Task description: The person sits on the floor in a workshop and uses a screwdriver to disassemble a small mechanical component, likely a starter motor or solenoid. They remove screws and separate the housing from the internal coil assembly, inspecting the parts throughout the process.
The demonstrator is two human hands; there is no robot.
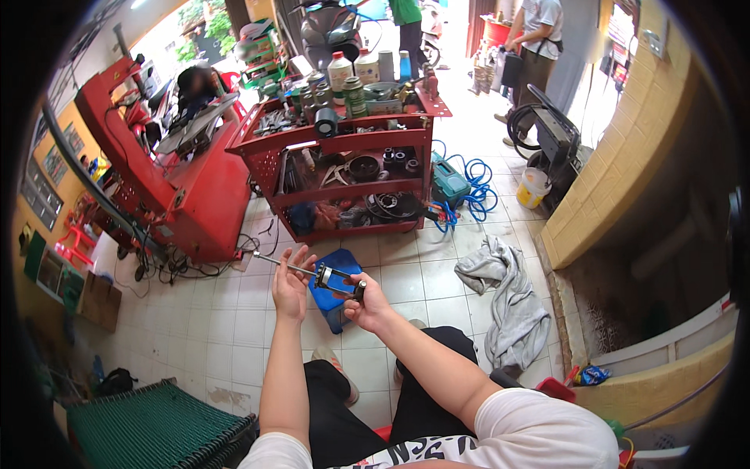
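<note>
My right hand [369, 305] is closed around one end of a dark metal tool with a U-shaped frame [339, 280]. The frame looks like that of a puller or clamp; I cannot tell which. From a round toothed collar on it, a long thin metal rod [268, 258] runs out to the left. My left hand [291, 291] is palm up with its fingers stretched and apart, and the rod crosses in front of them. Below the tool stands a blue plastic stool [334, 309], partly covered by my hands.
A red tool cart [344, 143] with bottles, cans and parts stands ahead. Left of it is a red machine [205, 207] with cables on the floor. A grey cloth [512, 313], blue hose [478, 191] and white bucket [533, 187] lie right. Another person [539, 47] stands far right.
</note>
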